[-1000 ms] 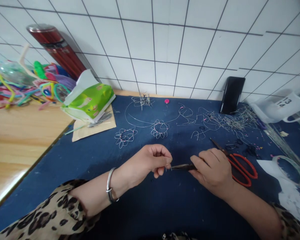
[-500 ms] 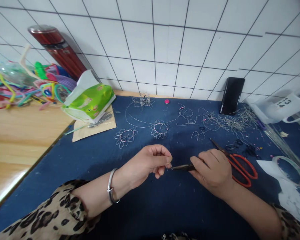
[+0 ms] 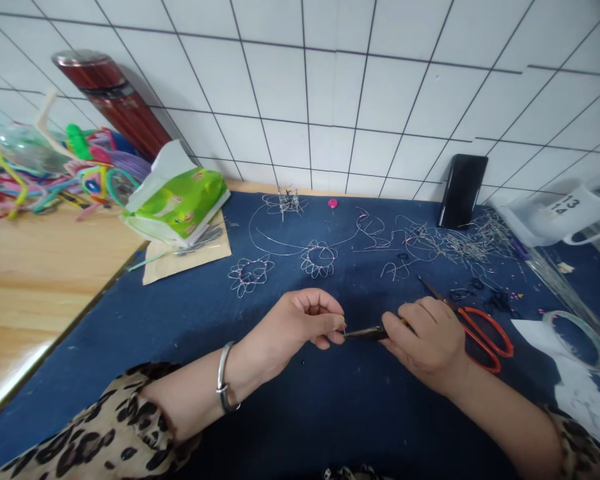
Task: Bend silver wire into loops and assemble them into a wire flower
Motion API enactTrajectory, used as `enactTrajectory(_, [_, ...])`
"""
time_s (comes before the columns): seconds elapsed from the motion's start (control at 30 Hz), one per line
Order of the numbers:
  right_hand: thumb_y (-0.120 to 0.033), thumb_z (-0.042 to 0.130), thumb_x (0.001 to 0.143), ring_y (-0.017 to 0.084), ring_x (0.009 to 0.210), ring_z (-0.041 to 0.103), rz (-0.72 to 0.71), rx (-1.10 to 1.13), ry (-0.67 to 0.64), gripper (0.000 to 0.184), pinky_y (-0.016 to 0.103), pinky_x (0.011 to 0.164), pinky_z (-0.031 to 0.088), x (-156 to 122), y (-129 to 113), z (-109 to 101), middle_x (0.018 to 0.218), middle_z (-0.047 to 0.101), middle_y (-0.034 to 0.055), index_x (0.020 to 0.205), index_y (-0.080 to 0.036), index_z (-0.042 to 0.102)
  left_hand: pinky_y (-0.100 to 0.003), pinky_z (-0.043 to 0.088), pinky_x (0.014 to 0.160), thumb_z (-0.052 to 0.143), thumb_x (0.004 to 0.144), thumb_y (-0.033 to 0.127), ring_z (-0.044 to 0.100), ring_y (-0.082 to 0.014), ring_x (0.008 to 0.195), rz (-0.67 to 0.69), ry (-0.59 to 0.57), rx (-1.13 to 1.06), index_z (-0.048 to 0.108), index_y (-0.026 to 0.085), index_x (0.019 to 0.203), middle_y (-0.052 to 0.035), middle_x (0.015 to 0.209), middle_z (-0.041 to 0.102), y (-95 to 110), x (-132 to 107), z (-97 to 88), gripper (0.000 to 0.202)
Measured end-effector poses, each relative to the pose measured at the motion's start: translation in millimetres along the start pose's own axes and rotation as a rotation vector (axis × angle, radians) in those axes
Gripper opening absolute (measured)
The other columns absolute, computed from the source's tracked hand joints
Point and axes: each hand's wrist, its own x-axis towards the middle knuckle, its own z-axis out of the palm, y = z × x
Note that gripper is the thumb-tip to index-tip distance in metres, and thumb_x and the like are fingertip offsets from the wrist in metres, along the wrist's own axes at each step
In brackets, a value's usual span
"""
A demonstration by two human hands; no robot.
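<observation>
Between thumb and fingers, my left hand [image 3: 305, 323] pinches a short piece of thin wire [image 3: 345, 329], most of it hidden by the fingertips. My right hand [image 3: 427, 337] is wrapped round a pair of dark pliers [image 3: 367, 333], whose narrow jaws point left and touch the wire at my left fingertips. Beyond my hands, two flower-shaped wire rings with pink beads lie on the blue cloth: one wire ring [image 3: 251, 275] to the left, another wire ring [image 3: 319, 259] nearer the middle. Close to my right hand lie scissors [image 3: 490, 339] with red-orange handles.
A tangle of wire [image 3: 465, 241] lies before a black phone [image 3: 463, 192] leaning on the tiled wall. At right are a white mug [image 3: 585, 210] and a tape roll [image 3: 577, 341]. A tissue pack [image 3: 180, 207], red flask [image 3: 115, 100] and colourful pipe cleaners [image 3: 100, 177] sit at left.
My left fingers have shifted slightly at the wire, and less of its end shows below them. The pliers stay at the wire, and my right hand has barely moved.
</observation>
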Motion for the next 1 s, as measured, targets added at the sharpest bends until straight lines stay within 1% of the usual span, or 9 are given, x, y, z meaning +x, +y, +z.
enactTrajectory(0.13, [-0.036,0.058,0.078,0.015,0.064,0.035,-0.004,-0.032,-0.027,0.018,0.032,0.059,0.027,1,-2,-2,0.061,0.049,0.0017,0.08,-0.018,0.062,-0.018,0.044,0.052,0.064,0.074,0.022,0.059,-0.0095,0.059,0.071,0.049,0.074,0.056,0.013,0.078,-0.0002,0.064,0.061,0,-2,2.6,0.012])
enactTrajectory(0.3, [-0.038,0.054,0.08,0.015,0.065,0.034,0.043,0.032,-0.126,0.02,0.031,0.059,0.026,3,-5,-3,0.061,0.047,0.0016,0.076,-0.019,0.06,-0.019,0.045,0.055,0.059,0.078,0.019,0.058,-0.0096,0.061,0.208,0.098,0.292,0.056,0.014,0.078,0.0002,0.065,0.061,2,-6,5.0,0.006])
enactTrajectory(0.37, [-0.038,0.052,0.082,0.015,0.065,0.034,0.085,0.096,-0.183,0.022,0.03,0.06,0.026,4,-6,-2,0.063,0.047,0.0019,0.073,-0.019,0.059,-0.019,0.044,0.057,0.057,0.078,0.016,0.057,-0.0089,0.062,0.31,0.113,0.417,0.058,0.015,0.077,0.0008,0.066,0.062,1,-7,4.6,0.002])
enactTrajectory(0.5, [-0.043,0.048,0.084,0.014,0.065,0.036,0.176,0.244,-0.278,0.031,0.028,0.059,0.027,5,-8,0,0.065,0.046,0.0014,0.067,-0.018,0.055,-0.018,0.043,0.059,0.055,0.079,0.013,0.057,-0.008,0.064,0.564,0.124,0.703,0.061,0.017,0.08,0.0017,0.072,0.064,0,-10,1.8,0.008])
enactTrajectory(0.6, [-0.047,0.046,0.085,0.013,0.066,0.038,0.206,0.325,-0.332,0.035,0.026,0.059,0.027,4,-8,-1,0.065,0.045,0.0008,0.068,-0.018,0.054,-0.017,0.044,0.061,0.053,0.081,0.011,0.059,-0.0077,0.067,0.726,0.061,0.824,0.061,0.018,0.083,0.0016,0.075,0.065,1,-10,-0.4,0.01])
enactTrajectory(0.67, [-0.049,0.045,0.085,0.013,0.067,0.039,0.216,0.365,-0.363,0.035,0.026,0.06,0.028,3,-8,-2,0.067,0.046,0.0006,0.069,-0.018,0.054,-0.017,0.044,0.062,0.052,0.082,0.01,0.06,-0.0079,0.068,0.787,0.019,0.858,0.06,0.017,0.085,0.0008,0.076,0.065,1,-10,-1.4,0.011])
enactTrajectory(0.87, [-0.05,0.044,0.085,0.013,0.068,0.041,0.231,0.423,-0.419,0.036,0.025,0.061,0.03,3,-8,-2,0.069,0.047,0.0007,0.072,-0.018,0.055,-0.019,0.046,0.063,0.049,0.083,0.009,0.061,-0.009,0.07,0.846,-0.056,0.91,0.058,0.016,0.086,-0.001,0.078,0.066,2,-11,-3.2,0.011])
enactTrajectory(0.93, [-0.051,0.044,0.084,0.013,0.069,0.042,0.232,0.431,-0.421,0.036,0.026,0.061,0.03,4,-7,-1,0.07,0.048,0.0009,0.074,-0.018,0.055,-0.018,0.045,0.063,0.05,0.083,0.01,0.061,-0.0087,0.07,0.825,-0.054,0.899,0.058,0.016,0.087,-0.0006,0.078,0.066,3,-10,-3.9,0.011])
enactTrajectory(1.0, [-0.051,0.044,0.085,0.013,0.069,0.042,0.236,0.421,-0.421,0.036,0.026,0.061,0.03,4,-6,0,0.07,0.048,0.0009,0.073,-0.019,0.056,-0.018,0.045,0.063,0.05,0.083,0.012,0.06,-0.0086,0.07,0.757,-0.05,0.881,0.059,0.017,0.088,0.0,0.078,0.066,4,-8,-4.9,0.012])
